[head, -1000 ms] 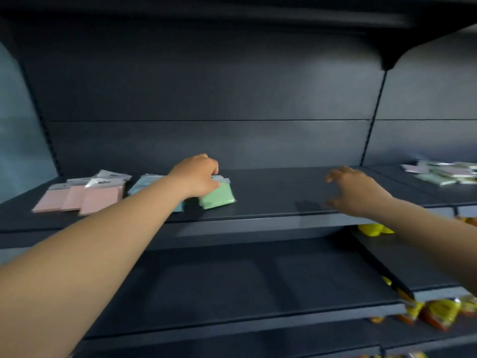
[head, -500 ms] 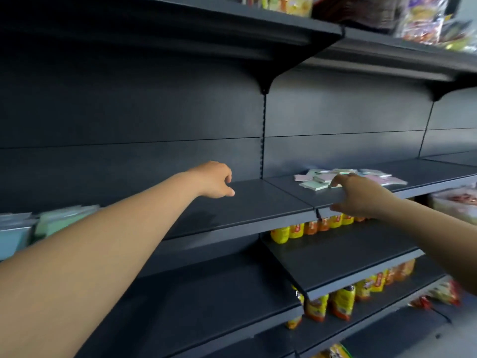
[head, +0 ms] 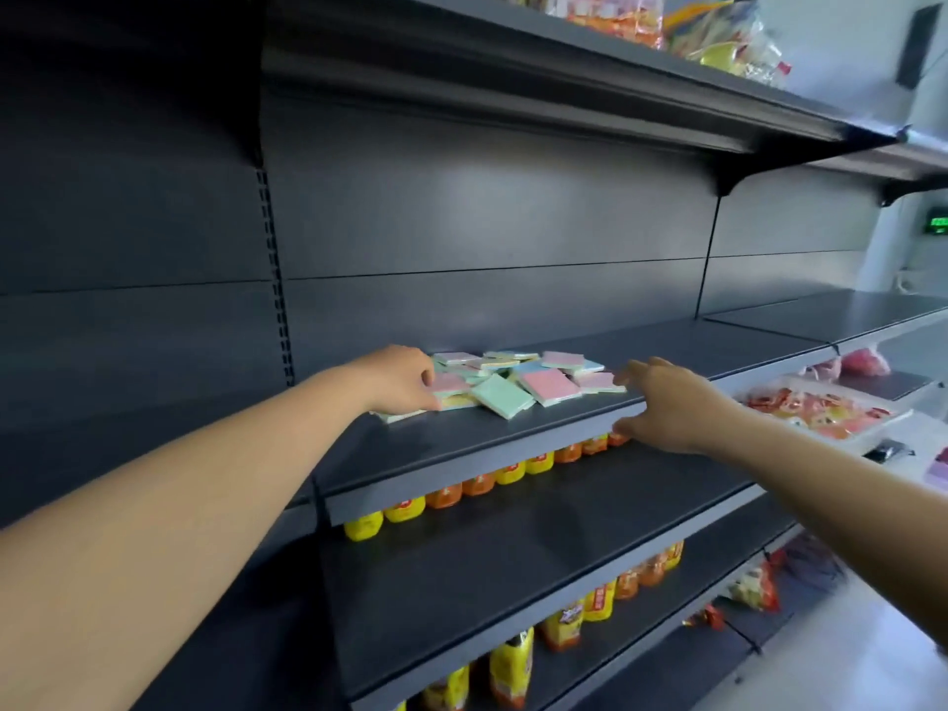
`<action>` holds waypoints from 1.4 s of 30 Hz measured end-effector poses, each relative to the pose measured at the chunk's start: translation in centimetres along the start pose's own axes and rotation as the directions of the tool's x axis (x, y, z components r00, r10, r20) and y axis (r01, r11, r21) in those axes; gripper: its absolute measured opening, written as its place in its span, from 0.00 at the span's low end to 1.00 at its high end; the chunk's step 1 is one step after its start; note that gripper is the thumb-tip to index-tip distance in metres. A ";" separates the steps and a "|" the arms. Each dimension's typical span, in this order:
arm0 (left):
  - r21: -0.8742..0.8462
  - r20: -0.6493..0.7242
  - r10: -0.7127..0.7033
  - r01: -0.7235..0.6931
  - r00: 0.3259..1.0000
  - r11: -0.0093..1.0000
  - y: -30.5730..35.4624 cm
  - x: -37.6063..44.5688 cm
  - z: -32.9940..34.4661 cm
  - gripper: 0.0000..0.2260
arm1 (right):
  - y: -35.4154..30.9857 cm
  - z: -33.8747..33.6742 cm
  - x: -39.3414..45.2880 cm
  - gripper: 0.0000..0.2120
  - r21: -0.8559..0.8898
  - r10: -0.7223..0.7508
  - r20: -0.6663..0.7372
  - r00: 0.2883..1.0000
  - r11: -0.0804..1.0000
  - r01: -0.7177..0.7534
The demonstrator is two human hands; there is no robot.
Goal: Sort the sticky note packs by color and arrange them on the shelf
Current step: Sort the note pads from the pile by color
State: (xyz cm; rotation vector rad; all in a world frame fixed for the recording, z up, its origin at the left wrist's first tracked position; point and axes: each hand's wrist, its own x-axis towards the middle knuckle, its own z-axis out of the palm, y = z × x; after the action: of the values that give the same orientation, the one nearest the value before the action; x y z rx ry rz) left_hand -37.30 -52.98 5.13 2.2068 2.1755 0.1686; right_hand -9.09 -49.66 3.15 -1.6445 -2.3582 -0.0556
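On the dark shelf (head: 461, 443) at chest height lay a loose heap of sticky note packs (head: 518, 379), overlapping so much that an exact count was not possible; at least three pink, several mint green and two or so blue showed. The left hand (head: 397, 379) rested at the heap's left edge, its fingertips touching a pink pack (head: 449, 383), though whether it gripped the pack could not be told. The right hand (head: 667, 402) hovered just right of the heap, fingers spread and empty. Below, two shelves carried rows of yellow and orange bottles (head: 508, 477). Snack bags (head: 667, 23) sat on the top shelf, far right.
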 end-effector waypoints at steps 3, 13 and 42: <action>-0.016 0.011 0.011 -0.011 1.000 1.000 2.9 6.2 1.4 0.15 | 4.8 1.0 3.2 0.29 0.029 0.002 0.001 1.000 1.000 -0.002; -0.191 -0.019 0.001 -0.004 1.000 0.982 5.4 25.1 6.0 0.15 | 13.8 5.2 18.0 0.27 0.137 -0.027 0.035 0.999 0.990 0.022; -0.144 0.503 -0.131 0.232 0.854 0.962 5.0 40.9 8.6 0.19 | 16.5 13.7 42.7 0.16 0.694 -0.464 0.454 0.760 0.720 0.025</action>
State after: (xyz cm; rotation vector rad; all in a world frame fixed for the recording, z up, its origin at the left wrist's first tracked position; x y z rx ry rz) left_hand -30.96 -11.75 -0.79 1.6867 1.9607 -0.1604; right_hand -10.20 -2.14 -1.88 -1.0344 -2.5445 1.2957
